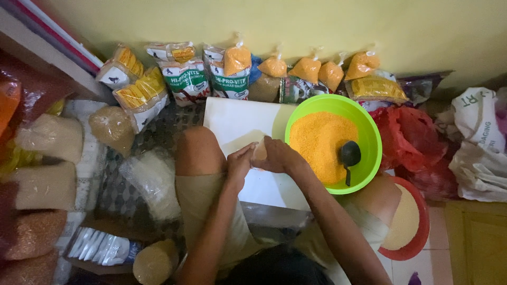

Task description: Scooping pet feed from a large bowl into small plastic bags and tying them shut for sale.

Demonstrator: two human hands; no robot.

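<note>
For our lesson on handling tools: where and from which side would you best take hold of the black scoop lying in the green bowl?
Grip the black scoop by its thin handle, which points toward the person at the near rim of the green bowl. Come from above on the near side: the round head lies in the orange grain, while the handle seems to lie clear, probably within easy reach of the right hand.

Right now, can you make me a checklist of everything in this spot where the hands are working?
Surface: white board on the floor, partly under the bowl.
Job's things: small clear bag held in both hands; green bowl of orange grains with a black scoop.
Clutter: tied orange-filled bags along the yellow wall; printed sacks; red tray; red plastic bag.
Grippers: left hand and right hand closed on the small bag.
Cables: nothing seen.
Surroundings: filled bags stacked at the left.
</note>
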